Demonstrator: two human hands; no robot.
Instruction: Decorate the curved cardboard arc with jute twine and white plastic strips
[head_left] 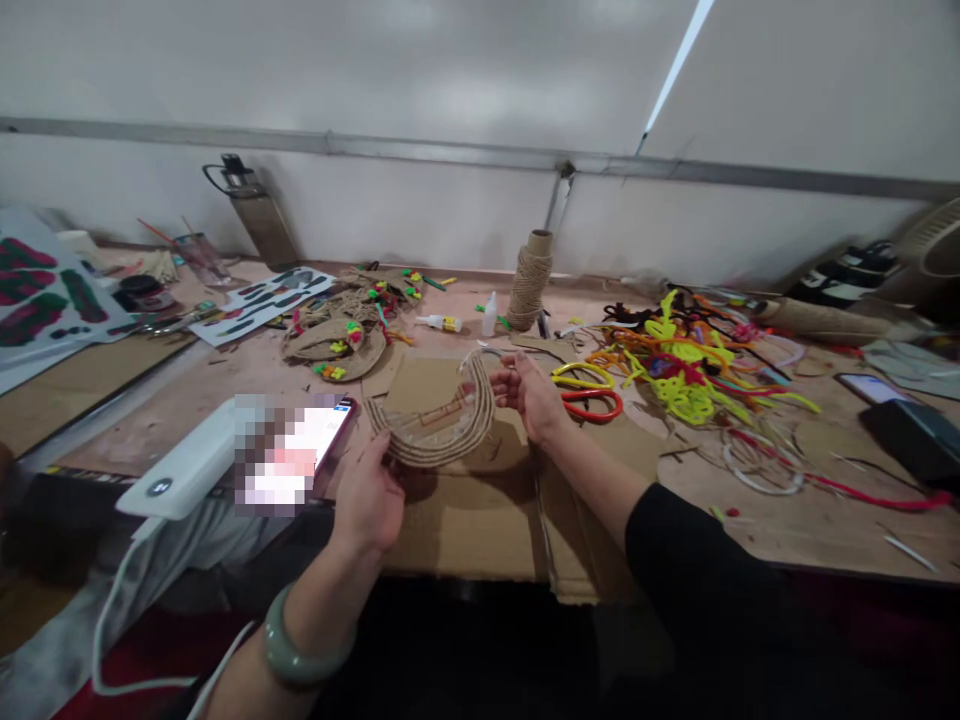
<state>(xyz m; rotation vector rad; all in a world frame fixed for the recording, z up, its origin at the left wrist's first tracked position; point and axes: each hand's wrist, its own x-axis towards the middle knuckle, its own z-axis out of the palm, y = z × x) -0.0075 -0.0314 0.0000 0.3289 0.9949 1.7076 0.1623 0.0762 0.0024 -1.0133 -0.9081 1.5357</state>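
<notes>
In the head view, the left hand point(369, 497) pinches the curved, ridged piece point(435, 452), mid-view, at its eight o'clock. The right hand point(534, 398) is at three o'clock, fingers bent; whether they grip it, I cannot tell.

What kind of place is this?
Probably a craft workshop or art classroom, judging by the shared-looking worktable: a spool of twine, a heap of bright pipe cleaners and painted paper sheets lie about on it.
</notes>
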